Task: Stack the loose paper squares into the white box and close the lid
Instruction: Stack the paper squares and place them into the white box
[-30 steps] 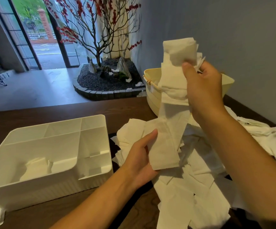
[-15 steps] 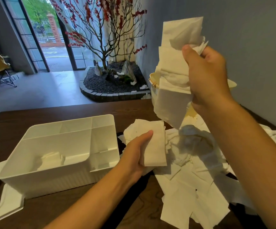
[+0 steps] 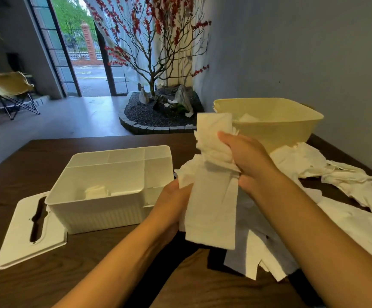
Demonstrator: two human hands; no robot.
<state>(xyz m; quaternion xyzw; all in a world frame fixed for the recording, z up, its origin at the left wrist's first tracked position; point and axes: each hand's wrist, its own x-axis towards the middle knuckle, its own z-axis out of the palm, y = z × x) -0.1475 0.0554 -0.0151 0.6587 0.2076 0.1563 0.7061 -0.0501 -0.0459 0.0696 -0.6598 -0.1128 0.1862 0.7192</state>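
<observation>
A crumpled bunch of white paper squares (image 3: 211, 192) is gripped by the right hand (image 3: 245, 158) and pinched lower down by the left hand (image 3: 171, 205). Left of both hands, the open white plastic box (image 3: 105, 210) holds few squares. Its flat slotted lid (image 3: 25, 236) is off. Most sheets (image 3: 347, 221) remain loose to the right.

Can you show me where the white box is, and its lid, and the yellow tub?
white box (image 3: 105, 211), head view, on its ribbed front wall.
lid (image 3: 13, 238), head view, on the flat part left of its slot.
yellow tub (image 3: 276, 132), head view, on its near outer wall.
</observation>
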